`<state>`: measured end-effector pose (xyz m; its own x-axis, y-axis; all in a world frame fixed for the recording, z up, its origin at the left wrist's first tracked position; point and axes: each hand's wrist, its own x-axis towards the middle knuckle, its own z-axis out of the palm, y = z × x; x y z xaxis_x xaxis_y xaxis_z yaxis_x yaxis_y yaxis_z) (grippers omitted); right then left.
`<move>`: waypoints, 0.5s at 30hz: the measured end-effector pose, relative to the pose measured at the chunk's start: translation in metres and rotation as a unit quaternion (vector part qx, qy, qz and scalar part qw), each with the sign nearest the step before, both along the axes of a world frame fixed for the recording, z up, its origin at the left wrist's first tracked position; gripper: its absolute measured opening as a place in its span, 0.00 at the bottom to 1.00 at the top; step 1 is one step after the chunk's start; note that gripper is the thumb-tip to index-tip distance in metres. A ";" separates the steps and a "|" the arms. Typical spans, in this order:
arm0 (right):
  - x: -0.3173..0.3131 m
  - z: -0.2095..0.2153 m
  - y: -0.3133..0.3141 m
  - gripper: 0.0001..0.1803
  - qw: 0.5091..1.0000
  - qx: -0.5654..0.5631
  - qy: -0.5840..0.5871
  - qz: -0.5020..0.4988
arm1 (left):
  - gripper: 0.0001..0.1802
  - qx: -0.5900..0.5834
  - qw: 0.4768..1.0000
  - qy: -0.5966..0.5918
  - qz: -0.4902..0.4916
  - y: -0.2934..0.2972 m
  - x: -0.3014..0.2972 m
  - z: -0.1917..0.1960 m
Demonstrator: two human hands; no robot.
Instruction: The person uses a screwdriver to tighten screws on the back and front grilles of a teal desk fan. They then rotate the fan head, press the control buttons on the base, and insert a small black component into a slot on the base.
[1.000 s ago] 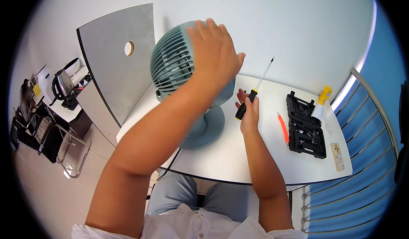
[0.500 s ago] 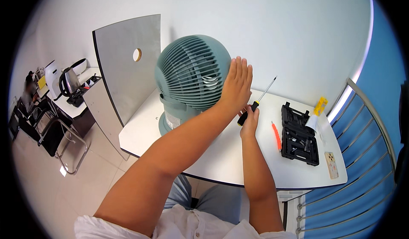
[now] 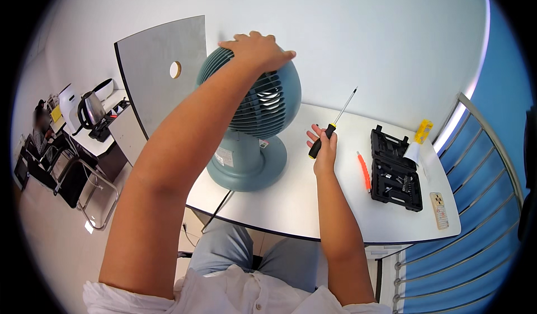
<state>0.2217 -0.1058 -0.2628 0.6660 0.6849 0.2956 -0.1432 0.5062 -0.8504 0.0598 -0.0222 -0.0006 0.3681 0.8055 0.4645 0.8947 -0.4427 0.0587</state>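
A round teal table fan stands upright on its wide base on the white table. My left hand lies spread over the top of its ball-shaped head, covering part of the slatted grille. Right of the fan, my right hand holds a screwdriver with a black and yellow handle. The thumb pins the handle against the palm while the other fingers stretch out, and the thin metal shaft points up and away. A power cord runs from the fan's base over the near table edge.
On the table's right lie an orange-red pen-like tool, an open black tool case with bits, a phone and a yellow-and-white bottle. A grey panel stands behind left; a metal railing borders the right.
My left hand has moved from the fan's right side up onto its top. The fan's head and base look turned. My right hand still holds the screwdriver, slightly shifted.
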 end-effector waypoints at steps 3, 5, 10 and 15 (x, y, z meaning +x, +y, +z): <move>0.002 -0.003 0.001 0.11 1.000 -0.005 0.001 -0.001 | 0.36 0.110 0.992 0.048 -0.045 -0.008 0.005 -0.015; 0.001 -0.002 0.003 0.12 1.000 -0.008 0.001 -0.007 | 0.36 0.120 0.989 0.062 -0.065 -0.007 0.001 -0.017; -0.005 0.003 -0.002 0.12 1.000 -0.007 -0.004 -0.007 | 0.35 0.172 0.966 0.058 -0.186 -0.001 -0.020 -0.024; -0.004 0.002 -0.004 0.10 1.000 0.002 -0.004 -0.009 | 0.38 0.192 0.883 0.017 -0.428 0.012 -0.061 -0.026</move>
<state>0.2176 -0.1094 -0.2612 0.6756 0.6723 0.3026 -0.1280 0.5112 -0.8499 -0.0015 -0.0105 -0.0265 0.7849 0.0115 0.6195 0.2210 -0.9393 -0.2626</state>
